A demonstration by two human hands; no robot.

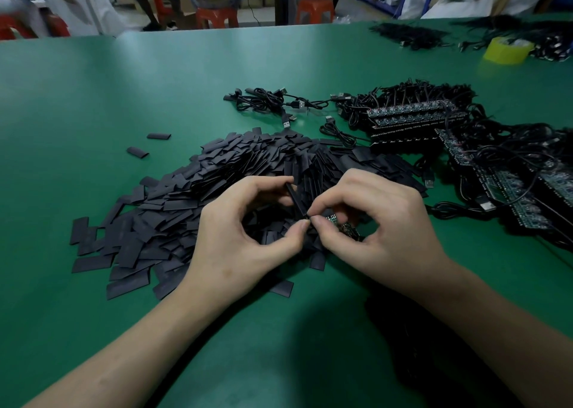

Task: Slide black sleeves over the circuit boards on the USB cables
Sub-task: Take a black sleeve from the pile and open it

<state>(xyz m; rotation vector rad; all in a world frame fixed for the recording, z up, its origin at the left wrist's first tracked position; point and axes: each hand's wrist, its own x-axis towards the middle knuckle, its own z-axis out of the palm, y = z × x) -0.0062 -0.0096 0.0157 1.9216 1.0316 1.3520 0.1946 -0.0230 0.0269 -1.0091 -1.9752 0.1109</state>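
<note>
head view: left hand (245, 231) pinches one sleeve (297, 201), long axis running 11 to 5 o'clock; right hand (378, 221) pinches the board (347, 230), just at 4 o'clock of the sleeve's lower mouth, so the right hand is likely nearer to feed it in.

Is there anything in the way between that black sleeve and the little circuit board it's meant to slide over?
Nothing visible. The left hand holds the black sleeve with its lower end right at the circuit board pinched in the right hand.
</note>
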